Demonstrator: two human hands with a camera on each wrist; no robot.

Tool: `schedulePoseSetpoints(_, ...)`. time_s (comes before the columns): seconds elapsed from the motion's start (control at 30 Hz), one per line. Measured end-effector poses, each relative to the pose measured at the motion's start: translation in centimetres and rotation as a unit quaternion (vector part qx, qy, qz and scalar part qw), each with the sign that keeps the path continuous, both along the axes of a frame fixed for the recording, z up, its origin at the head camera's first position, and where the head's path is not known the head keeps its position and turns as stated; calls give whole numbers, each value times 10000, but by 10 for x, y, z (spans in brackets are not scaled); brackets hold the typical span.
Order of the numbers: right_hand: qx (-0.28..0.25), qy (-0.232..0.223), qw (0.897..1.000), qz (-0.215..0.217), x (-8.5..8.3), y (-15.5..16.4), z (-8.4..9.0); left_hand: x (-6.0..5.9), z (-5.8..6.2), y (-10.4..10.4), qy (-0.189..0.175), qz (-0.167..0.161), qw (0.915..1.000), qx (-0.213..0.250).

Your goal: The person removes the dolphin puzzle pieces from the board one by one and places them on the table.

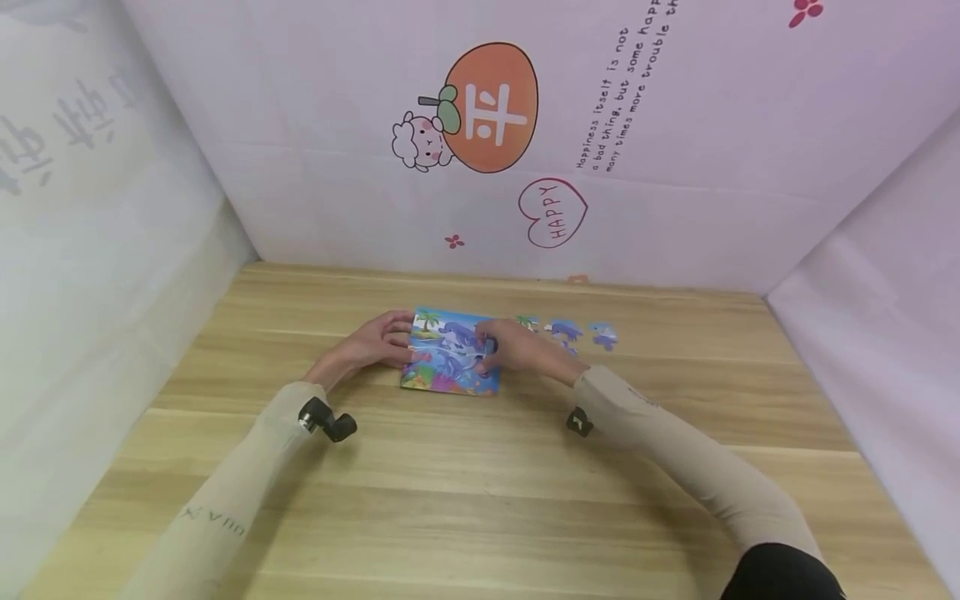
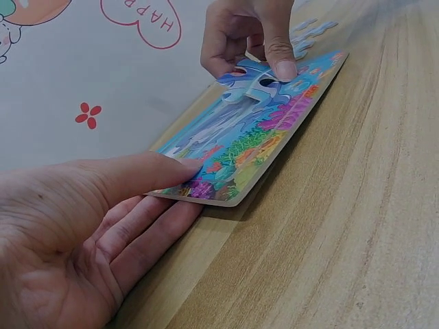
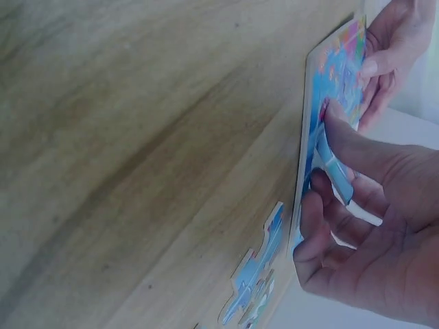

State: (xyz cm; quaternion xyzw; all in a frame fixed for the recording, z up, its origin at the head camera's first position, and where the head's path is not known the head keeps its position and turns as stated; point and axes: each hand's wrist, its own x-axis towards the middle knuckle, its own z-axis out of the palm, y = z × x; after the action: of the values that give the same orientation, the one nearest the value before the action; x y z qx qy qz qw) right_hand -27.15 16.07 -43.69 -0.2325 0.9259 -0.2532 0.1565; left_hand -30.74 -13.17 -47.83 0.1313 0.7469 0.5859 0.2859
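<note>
Item: puzzle board (image 1: 450, 354) flat on the surface (image 1: 480, 500); my left hand (image 1: 375, 342) spread, steadying its edge; right hand (image 1: 517, 348) pinching a dolphin piece (image 2: 250, 79), which I judge best lowered squarely into its cut-out.

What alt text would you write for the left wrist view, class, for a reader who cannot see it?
A left hand lies flat on a wooden table, thumb resting on the near edge of a colourful sea-scene puzzle board. At the far end, a right hand pinches a blue puzzle piece, partly lifted from the board. A pale wall with red flower and heart prints stands behind.
</note>
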Motion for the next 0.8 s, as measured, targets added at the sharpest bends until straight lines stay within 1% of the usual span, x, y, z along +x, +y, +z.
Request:
schedulePoseSetpoints(0.1,-133,-28,9999,47,0,3,0,1,0,3,-62,4,10000,44)
schedulePoseSetpoints(0.2,-301,-177,9993,124,0,5,0,1,1,3,-27,-16,10000,1)
schedulePoseSetpoints(0.3,-416,-306,9983,270,-1,4,1,2,1,2,26,38,10000,-77)
schedulePoseSetpoints(0.37,-397,-412,9976,389,-2,2,2,2,1,0,51,61,9999,-99)
schedulePoseSetpoints(0.47,-229,-509,9967,585,-3,1,3,3,0,-2,96,43,9998,-140)
schedulePoseSetpoints(0.57,-89,-606,9958,683,-4,0,3,3,1,-2,107,15,9998,-146)
schedulePoseSetpoints(0.7,-99,-716,9960,517,-3,0,3,3,1,-1,87,-7,9999,-123)
schedulePoseSetpoints(0.8,-207,-664,9963,510,-3,0,2,2,2,0,112,-19,9998,-150)
